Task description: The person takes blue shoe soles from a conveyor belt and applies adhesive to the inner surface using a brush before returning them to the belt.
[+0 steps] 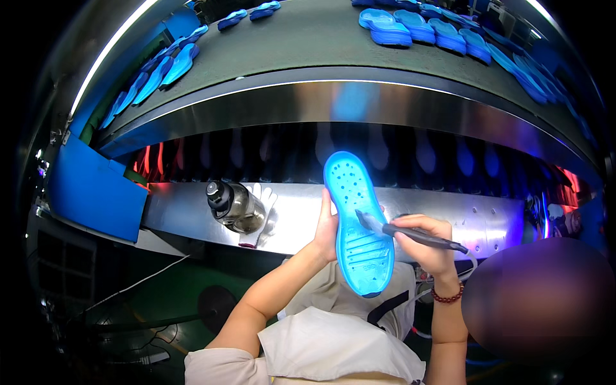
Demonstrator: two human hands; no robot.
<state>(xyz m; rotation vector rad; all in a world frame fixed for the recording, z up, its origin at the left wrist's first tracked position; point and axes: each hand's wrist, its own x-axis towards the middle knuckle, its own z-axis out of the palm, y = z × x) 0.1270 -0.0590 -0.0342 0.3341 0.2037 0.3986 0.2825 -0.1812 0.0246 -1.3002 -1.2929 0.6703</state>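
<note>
Sole (364,253), bright blue, perforated with small holes at its far end and cut with slanted grooves at the near end, held up in mid-air between the person and the metal shelf. Long axis runs away from the body, far end leaning slightly left. Left hand (327,226) grips it by the left edge, thumb along the side, other fingers mostly hidden behind; grip closed on the sole. Right hand (435,256) has a dark-handled brush (420,236) pinched between thumb and fingers, pen-style, narrow grip. Pale bristles lie against the middle of the sole, just below the holes. White tube (473,262) runs from the handle's rear end. Beaded bracelet (447,294), dark red, on the right wrist.

Shiny metal shelf (296,221) behind the hands. On it, left of the sole: clear bottle (247,215) with black cap, white glove (268,200) just beside it, partly hidden by it. Above and beyond: green-grey conveyor belt (295,45), more blue soles (449,38) clustered right, other blue soles (154,78) at left. Blue panel (93,186) at far left. Light-coloured clothing (333,343) on the person. Round blurred patch lower right, cannot tell what.
</note>
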